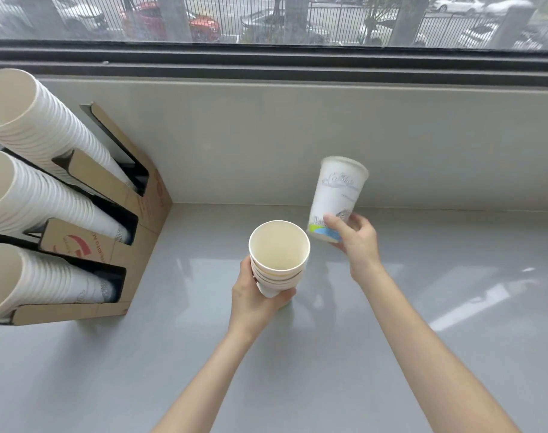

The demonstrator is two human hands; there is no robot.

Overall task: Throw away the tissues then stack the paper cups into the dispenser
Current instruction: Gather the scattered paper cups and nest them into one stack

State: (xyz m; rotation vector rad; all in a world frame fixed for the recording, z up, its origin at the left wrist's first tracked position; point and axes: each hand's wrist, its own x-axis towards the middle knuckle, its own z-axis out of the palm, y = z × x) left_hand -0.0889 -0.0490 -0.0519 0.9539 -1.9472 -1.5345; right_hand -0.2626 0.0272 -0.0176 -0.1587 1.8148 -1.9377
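Observation:
My left hand (254, 300) grips a short stack of nested white paper cups (279, 254) from below, mouth up, above the counter's middle. My right hand (355, 240) holds a single white paper cup (336, 198) by its base, upright and tilted slightly, just right of and above the stack. The cardboard cup dispenser (88, 242) stands at the left with three slanted slots, each holding a long row of white cups (32, 195). No tissues are visible.
The grey counter (297, 354) runs to a low grey wall (297, 135) under a window sill at the back. The dispenser's rows of cups jut out toward the left edge of the view.

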